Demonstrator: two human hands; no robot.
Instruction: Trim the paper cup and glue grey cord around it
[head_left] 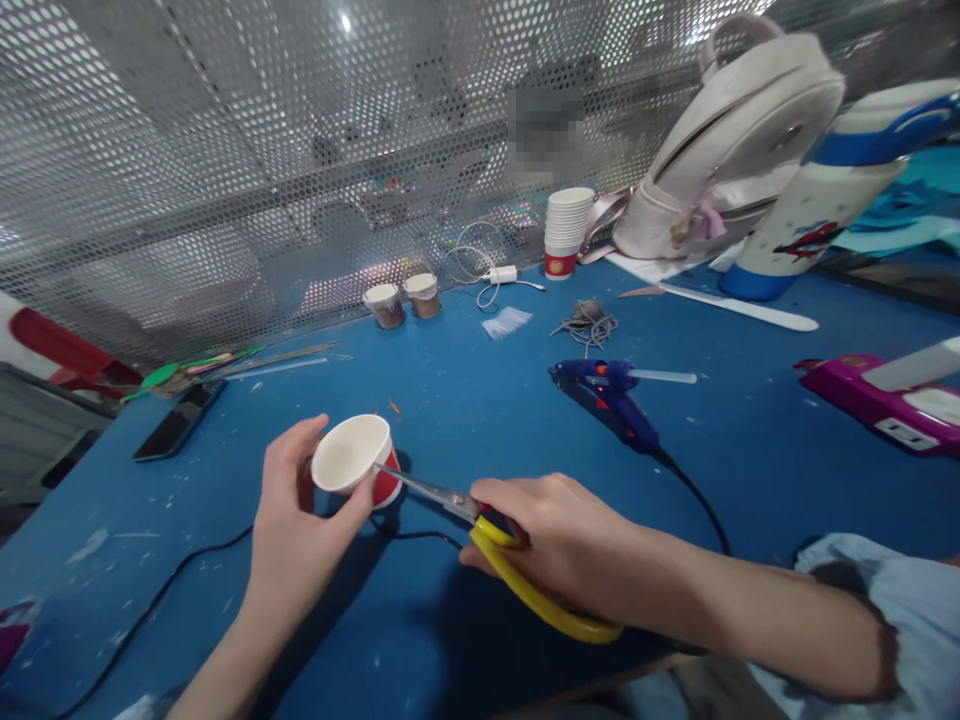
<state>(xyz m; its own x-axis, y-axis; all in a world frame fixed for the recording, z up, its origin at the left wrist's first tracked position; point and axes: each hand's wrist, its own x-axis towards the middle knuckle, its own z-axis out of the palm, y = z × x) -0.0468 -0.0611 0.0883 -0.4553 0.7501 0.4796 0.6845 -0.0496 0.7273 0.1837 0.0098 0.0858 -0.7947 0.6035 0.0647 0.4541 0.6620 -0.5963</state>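
Paper cup (352, 460): empty, gripped by left hand (296, 525). Scissors (480, 530): clasped in right hand (555, 545), blade tips at the cup's rim, seemingly touching.

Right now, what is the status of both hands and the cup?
Left hand grips paper cup. Right hand grips scissors, blades at the rim. Glue gun lies beyond, apart.

Matt paper cup (352, 458); scissors (480, 540) with shiny metal blades, glossy yellow plastic handles.
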